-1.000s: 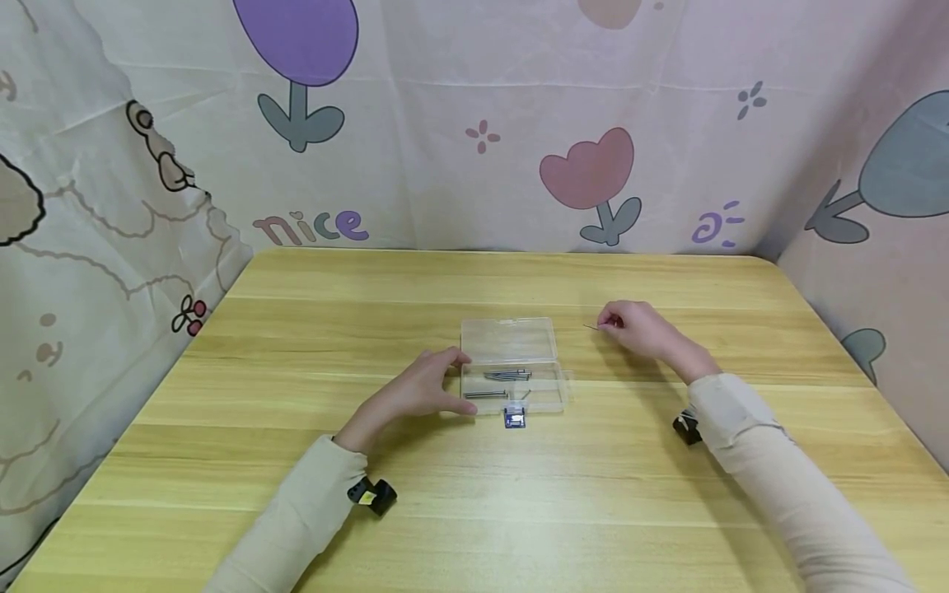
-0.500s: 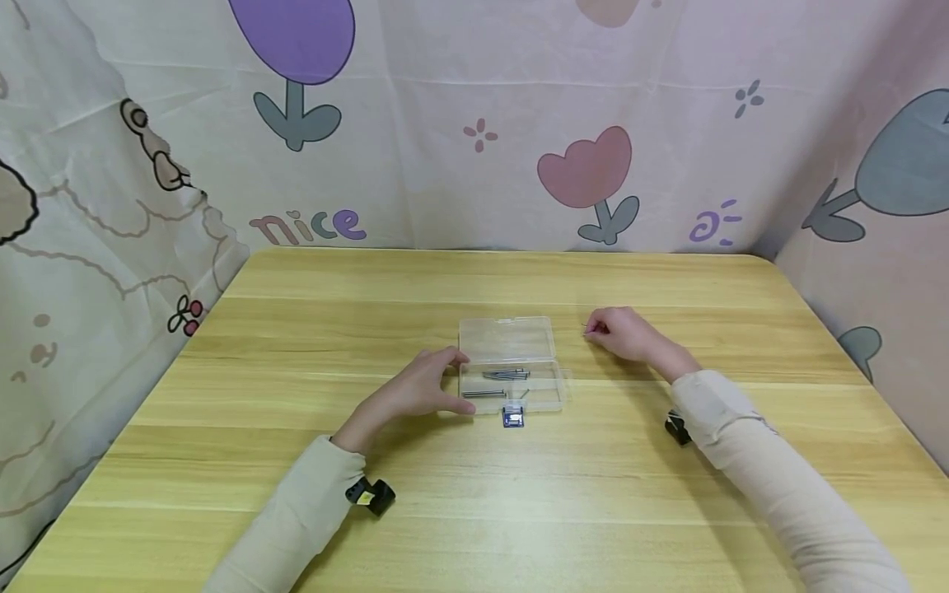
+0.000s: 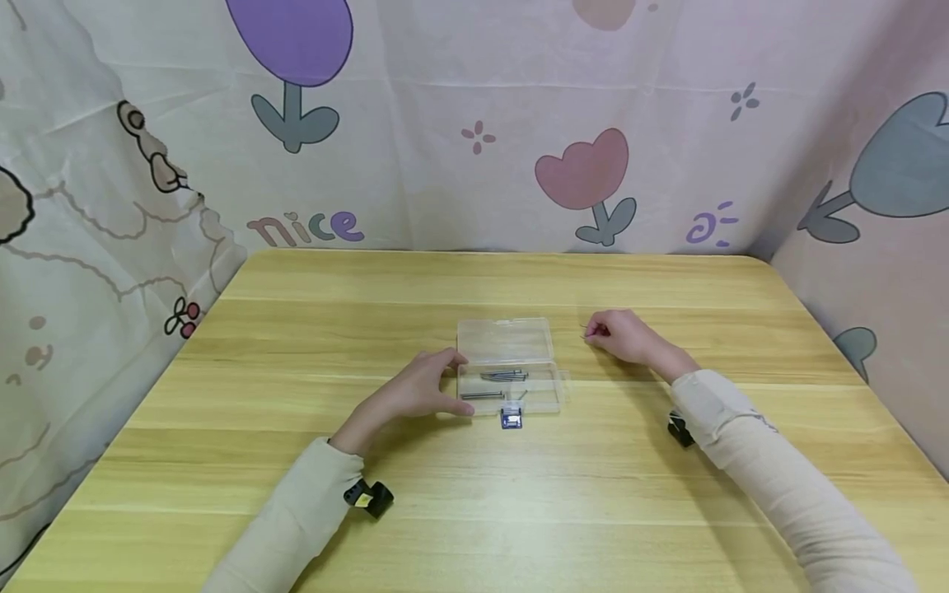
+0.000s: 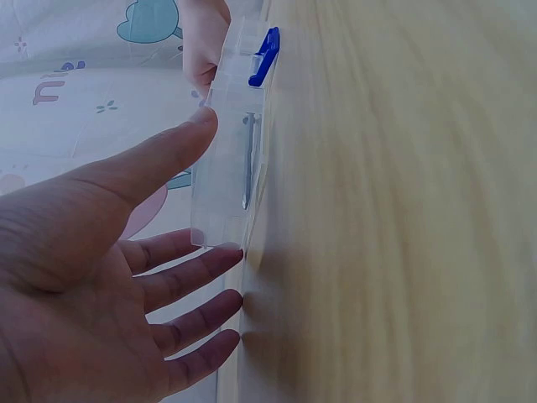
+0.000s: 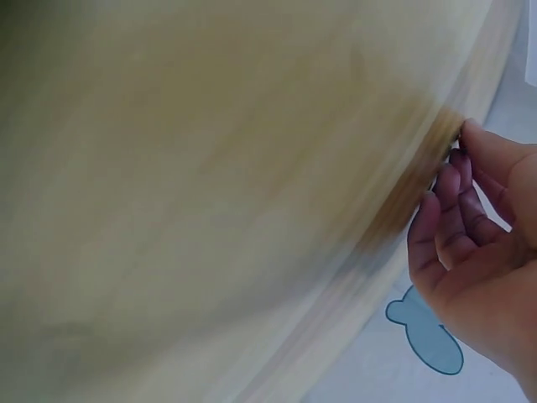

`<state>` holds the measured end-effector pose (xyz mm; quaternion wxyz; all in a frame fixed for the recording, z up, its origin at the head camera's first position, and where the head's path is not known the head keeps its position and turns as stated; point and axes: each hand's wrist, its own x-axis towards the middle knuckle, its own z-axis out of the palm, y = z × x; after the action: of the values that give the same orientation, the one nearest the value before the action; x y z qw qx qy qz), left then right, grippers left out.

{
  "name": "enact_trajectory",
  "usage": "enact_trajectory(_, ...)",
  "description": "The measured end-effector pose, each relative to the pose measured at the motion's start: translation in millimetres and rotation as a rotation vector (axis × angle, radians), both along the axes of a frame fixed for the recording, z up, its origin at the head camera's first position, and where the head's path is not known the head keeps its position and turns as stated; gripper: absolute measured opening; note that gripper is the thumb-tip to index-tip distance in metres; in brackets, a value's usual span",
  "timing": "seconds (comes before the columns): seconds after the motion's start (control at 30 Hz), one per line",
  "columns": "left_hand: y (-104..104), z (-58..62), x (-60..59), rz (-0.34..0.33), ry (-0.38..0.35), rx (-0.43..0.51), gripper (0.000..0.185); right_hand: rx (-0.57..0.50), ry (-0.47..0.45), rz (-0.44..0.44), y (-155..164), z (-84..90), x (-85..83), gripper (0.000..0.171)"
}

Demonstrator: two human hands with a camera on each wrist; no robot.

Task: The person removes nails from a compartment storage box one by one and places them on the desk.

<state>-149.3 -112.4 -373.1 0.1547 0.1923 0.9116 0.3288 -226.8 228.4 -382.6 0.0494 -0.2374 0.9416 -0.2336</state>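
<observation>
A clear plastic box [image 3: 549, 399] lies on the table with its lid [image 3: 504, 341] folded back flat. Inside are several metal nails [image 3: 506, 375], and a blue latch [image 3: 511, 418] sticks out from its front edge. My left hand [image 3: 415, 389] holds the box's left end between thumb and forefinger; in the left wrist view its other fingertips rest on the table. Right of the lid, my right hand [image 3: 623, 334] is low over the table, thumb and fingertips together. Thin metal ends, like a nail [image 3: 583, 336], show at those fingertips; the rest is hidden.
The wooden table [image 3: 356, 288] reaches back to a patterned cloth backdrop [image 3: 437, 181]. More cloth hangs along the left and right sides. A small black camera sits on each wrist.
My right hand has moved slightly left and toward me with the thin metal piece, closer to the box. The left hand and box stay in place.
</observation>
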Motion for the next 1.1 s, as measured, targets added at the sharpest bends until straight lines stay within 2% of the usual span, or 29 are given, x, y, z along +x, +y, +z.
enact_trajectory(0.43,-0.4,-0.6,1.0,0.002,0.001,0.004,0.073,-0.013,0.002,0.007,0.9,-1.7,-0.9,0.004)
enact_trajectory(0.6,0.1,0.9,1.2,0.001,-0.003,-0.001,0.074,-0.033,-0.005,0.008,3.8,3.1,0.8,0.005)
enact_trajectory(0.9,-0.1,1.6,0.8,0.000,-0.008,0.000,0.074,-0.098,0.020,-0.074,14.2,17.6,1.9,0.007)
enact_trajectory(1.1,0.6,0.6,0.7,0.013,-0.018,0.001,0.074,-0.118,-0.031,-0.036,3.5,14.8,15.4,0.008)
